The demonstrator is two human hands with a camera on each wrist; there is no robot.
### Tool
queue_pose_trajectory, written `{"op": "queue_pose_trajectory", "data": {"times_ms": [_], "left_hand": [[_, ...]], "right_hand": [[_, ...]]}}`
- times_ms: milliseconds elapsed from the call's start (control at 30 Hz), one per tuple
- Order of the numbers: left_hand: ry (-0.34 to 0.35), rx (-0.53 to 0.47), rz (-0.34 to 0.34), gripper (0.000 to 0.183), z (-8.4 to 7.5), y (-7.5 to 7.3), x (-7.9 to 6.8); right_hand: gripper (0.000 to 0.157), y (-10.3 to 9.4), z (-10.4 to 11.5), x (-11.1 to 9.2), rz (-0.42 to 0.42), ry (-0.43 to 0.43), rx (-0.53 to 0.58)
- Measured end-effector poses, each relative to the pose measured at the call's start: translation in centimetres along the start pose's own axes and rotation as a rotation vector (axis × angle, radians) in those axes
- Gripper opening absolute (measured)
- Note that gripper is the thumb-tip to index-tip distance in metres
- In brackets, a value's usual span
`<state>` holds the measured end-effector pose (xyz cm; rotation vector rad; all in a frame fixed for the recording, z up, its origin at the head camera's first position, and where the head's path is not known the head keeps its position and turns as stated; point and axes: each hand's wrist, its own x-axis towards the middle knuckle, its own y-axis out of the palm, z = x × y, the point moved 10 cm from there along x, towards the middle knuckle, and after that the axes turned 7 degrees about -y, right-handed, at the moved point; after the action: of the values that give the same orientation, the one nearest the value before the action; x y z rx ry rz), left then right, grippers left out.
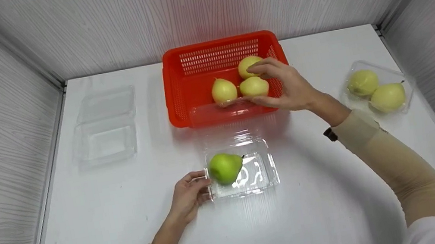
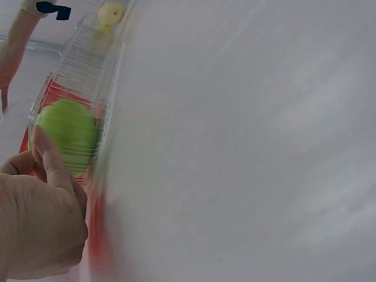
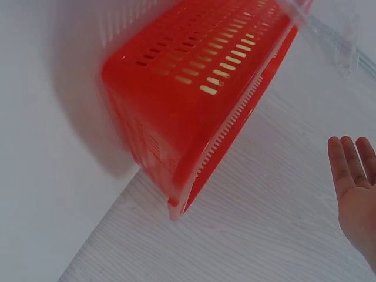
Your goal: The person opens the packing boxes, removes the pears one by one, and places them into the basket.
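Left hand (image 1: 188, 198) pinches the clear box (image 1: 267, 170) by its left edge, green pear (image 1: 224, 168) lying inside. Right hand (image 1: 291, 88): fingers extended by the red basket (image 1: 173, 87) (can't tell if I'm touching the lid (image 1: 220, 115)).

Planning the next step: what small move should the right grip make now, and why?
Probably close the right grip on the nearest yellow pear in the basket: in the head view its thumb and fingers stand apart around that pear. The clear box is open, with room beside its single green pear, and the left grip holds its edge.
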<state>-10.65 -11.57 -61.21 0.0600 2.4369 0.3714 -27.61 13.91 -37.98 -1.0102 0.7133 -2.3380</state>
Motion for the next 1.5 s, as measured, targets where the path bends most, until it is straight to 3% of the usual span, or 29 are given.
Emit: {"op": "queue_pose_trajectory", "data": {"times_ms": [233,367,1033,1267,1500], "left_hand": [[0.008,0.008,-0.007,0.030,-0.1,0.0,0.0],[0.009,0.012,-0.008,0.030,0.0,0.0,-0.1],[0.002,0.000,-0.003,0.029,0.0,0.1,-0.1],[0.000,-0.006,-0.006,0.028,0.1,0.0,-0.1],[0.001,-0.007,-0.014,0.029,0.1,0.0,-0.2]], "right_hand": [[0.064,1.9,3.2,-1.2,0.049,-0.111,0.000],[0.068,3.5,4.0,-2.1,0.075,-0.132,0.023],[0.071,13.7,3.4,-6.1,0.294,-0.090,0.097],[0.071,16.0,3.3,-6.6,0.391,-0.097,0.014],[0.069,16.8,3.8,-6.7,0.401,-0.143,-0.063]]}}
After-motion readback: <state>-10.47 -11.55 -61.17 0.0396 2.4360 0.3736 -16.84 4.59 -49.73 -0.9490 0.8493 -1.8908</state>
